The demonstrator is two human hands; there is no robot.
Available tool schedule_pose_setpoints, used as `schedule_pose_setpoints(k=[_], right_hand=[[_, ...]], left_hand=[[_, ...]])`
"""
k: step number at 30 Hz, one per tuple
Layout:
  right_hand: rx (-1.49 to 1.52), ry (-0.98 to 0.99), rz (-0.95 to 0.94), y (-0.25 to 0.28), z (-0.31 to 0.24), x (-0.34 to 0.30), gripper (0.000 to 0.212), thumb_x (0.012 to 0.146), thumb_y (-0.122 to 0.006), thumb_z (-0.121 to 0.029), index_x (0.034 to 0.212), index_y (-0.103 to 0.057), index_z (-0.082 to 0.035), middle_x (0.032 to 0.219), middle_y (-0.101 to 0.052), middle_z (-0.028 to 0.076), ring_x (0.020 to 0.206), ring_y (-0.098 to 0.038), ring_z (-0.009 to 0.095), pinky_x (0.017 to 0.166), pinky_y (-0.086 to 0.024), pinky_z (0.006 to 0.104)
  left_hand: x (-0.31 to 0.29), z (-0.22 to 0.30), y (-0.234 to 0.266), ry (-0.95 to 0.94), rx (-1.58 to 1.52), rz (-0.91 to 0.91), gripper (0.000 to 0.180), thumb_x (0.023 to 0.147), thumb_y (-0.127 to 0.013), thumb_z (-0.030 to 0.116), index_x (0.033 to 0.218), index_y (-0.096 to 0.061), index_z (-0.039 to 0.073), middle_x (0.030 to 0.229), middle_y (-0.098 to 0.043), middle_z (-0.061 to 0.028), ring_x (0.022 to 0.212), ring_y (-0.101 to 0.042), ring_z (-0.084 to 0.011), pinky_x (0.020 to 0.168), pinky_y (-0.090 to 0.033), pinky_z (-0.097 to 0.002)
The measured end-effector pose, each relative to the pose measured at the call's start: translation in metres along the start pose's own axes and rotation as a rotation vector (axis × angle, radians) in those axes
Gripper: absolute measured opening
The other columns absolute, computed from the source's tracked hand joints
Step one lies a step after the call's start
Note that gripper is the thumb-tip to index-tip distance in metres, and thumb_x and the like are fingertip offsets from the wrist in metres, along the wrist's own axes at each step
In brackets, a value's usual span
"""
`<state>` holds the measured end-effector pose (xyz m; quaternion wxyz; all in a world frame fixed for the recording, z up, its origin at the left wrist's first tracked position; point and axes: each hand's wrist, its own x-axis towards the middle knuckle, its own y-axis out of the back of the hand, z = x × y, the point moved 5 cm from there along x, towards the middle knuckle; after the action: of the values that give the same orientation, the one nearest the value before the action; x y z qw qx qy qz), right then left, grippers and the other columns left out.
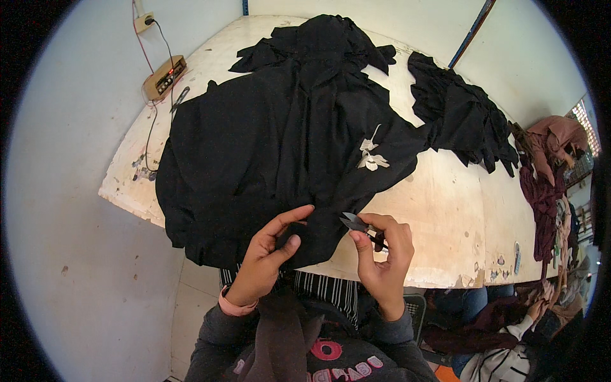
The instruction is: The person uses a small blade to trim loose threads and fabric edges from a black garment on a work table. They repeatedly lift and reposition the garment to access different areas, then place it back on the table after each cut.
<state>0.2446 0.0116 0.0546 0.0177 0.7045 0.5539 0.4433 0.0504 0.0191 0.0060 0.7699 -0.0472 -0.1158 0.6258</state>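
A large black garment [248, 140] lies rumpled over the table and hangs past its near edge. My left hand [264, 258] holds a bit of this black cloth at the near edge, index finger stretched out and thumb apart from it; the other fingers are partly covered by cloth. My right hand [387, 254] grips a pair of small thread snips [354, 221] between thumb and fingers, their pointed blades aimed left towards the cloth and slightly apart. A white flower-shaped patch [372, 159] shows on the garment's right part.
More black cloth lies at the back [318, 41] and right [464, 111] of the pale table [433, 235]. A brown box with cords [165, 77] stands at the left wall. On the right, a person in a pinkish-brown top [552, 137] and another in striped sleeves [493, 363] are near maroon cloth.
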Motion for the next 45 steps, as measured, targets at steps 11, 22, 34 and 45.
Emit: schedule_pose_setpoints(k=[11,22,34,45], right_hand=[[0.075,0.079,-0.048,-0.015,0.007,0.005,0.028,0.083,-0.081,-0.015,0.107,-0.072,-0.007,0.087,-0.072,0.003,0.070,-0.058,0.016,0.069,-0.038,0.0310],[0.413,0.084,-0.172,0.050,0.055,-0.018,0.051,0.094,-0.061,-0.054,0.089,-0.077,-0.005,0.068,-0.065,0.005,0.070,-0.058,0.019,0.059,-0.038,0.0339],[-0.451,-0.565,0.004,0.165,0.155,-0.069,0.059,0.073,-0.042,0.028,0.118,-0.068,-0.001,0.119,-0.061,0.012,0.109,-0.064,0.021,0.085,-0.051,0.0234],[-0.049,-0.385,-0.075,0.059,0.080,-0.026,0.020,0.085,-0.072,0.006,0.103,-0.071,-0.003,0.088,-0.063,0.005,0.075,-0.056,0.011,0.066,-0.044,0.0253]], left_hand=[[-0.004,-0.027,-0.004,0.266,-0.356,-0.144,0.040,0.103,-0.052,0.001,0.143,-0.055,0.001,0.135,-0.063,-0.0070,0.125,-0.060,-0.0171,0.110,-0.044,-0.0299],[-0.006,0.009,-0.026,-0.422,0.756,-0.190,0.061,0.080,-0.077,0.003,0.137,-0.058,0.012,0.137,-0.061,-0.0133,0.131,-0.057,-0.0310,0.113,-0.041,-0.0503],[-0.098,-0.027,-0.009,-0.010,0.790,-0.791,0.040,0.095,-0.069,0.037,0.127,-0.067,0.014,0.108,-0.062,-0.0058,0.098,-0.064,-0.0278,0.087,-0.051,-0.0386],[-0.103,-0.008,0.075,0.376,1.382,0.058,0.044,0.100,-0.059,0.042,0.078,-0.071,0.006,0.071,-0.068,-0.0154,0.068,-0.067,-0.0394,0.061,-0.050,-0.0461]])
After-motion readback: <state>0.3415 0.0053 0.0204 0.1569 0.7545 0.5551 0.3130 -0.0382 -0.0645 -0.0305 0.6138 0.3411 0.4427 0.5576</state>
